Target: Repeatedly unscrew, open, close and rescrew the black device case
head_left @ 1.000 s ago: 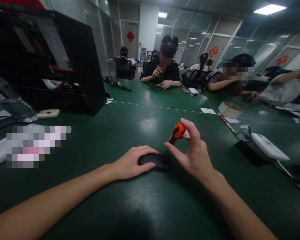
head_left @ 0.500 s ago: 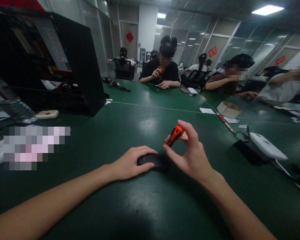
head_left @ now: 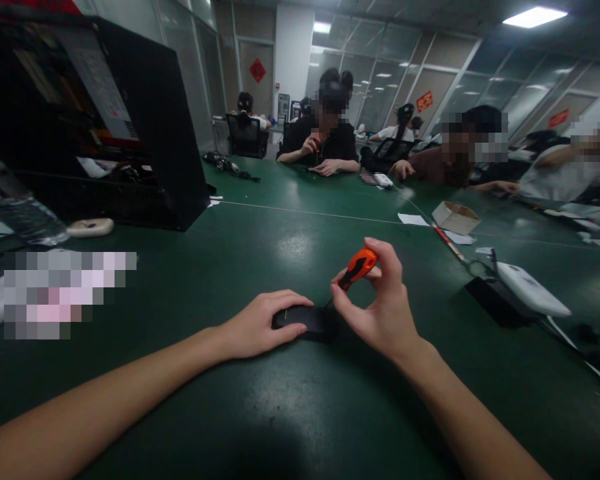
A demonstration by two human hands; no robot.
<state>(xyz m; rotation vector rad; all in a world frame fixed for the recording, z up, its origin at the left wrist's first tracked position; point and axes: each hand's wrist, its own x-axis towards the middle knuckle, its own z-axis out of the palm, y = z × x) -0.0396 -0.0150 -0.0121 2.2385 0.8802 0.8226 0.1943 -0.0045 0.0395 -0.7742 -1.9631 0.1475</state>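
Observation:
Under my left hand (head_left: 263,327) lies a small black device (head_left: 313,323), rounded like a computer mouse, flat on the green table. My fingers and thumb grip its left end from both sides. My right hand (head_left: 380,293) pinches a screwdriver (head_left: 359,268) by its orange and black handle, between thumb and fingers. The screwdriver leans, with its handle up to the right and its thin shaft running down toward the right end of the device. The shaft's tip is too dark to make out.
On the left stand an open black computer case (head_left: 145,120) and a clear bottle (head_left: 30,213). To the right are a white device (head_left: 533,288) with a cable, a small open box (head_left: 456,217) and paper scraps. Co-workers sit across the green table (head_left: 220,413).
My right hand has tipped the screwdriver's handle further to the right. My left hand keeps its grip on the black device. Across the table, a co-worker's hand has moved down from the face.

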